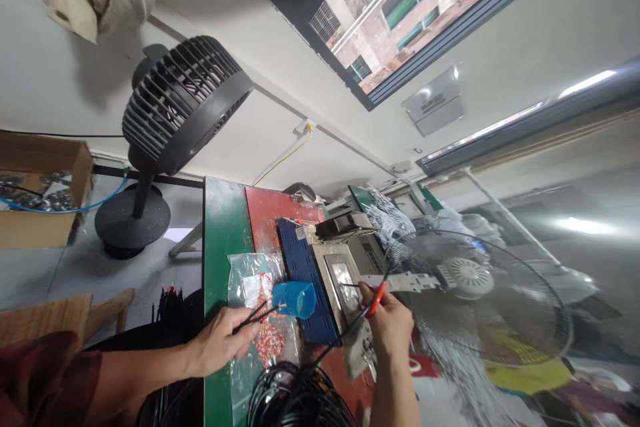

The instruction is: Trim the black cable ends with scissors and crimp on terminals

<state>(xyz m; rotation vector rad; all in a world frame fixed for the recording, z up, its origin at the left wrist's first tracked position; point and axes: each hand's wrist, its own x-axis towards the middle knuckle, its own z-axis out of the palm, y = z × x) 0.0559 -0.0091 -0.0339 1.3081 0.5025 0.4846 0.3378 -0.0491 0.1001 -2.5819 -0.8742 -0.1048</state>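
My left hand (225, 340) is closed around a few thin black cables (256, 317), whose ends stick out toward a blue plastic cup (295, 299). My right hand (391, 327) pinches a black cable (345, 332) together with a red piece (376, 299) I cannot fully make out. A thin dark end pokes left from its fingertips, over the shiny metal basin (344, 283) of what looks like a solder pot. Beside that stands a blue slotted metal box (306, 267). Below the cup, a clear plastic bag (239, 353) carries many small red and yellow scraps (270, 343).
Coiled black cable (297, 400) lies at the table's near side. A wire-caged fan (467, 280) stands close on the right, with bundled grey-white wires (390, 213) behind. On the left are a black floor fan (183, 107) and a cardboard box (37, 230). The green table edge (213, 247) runs left.
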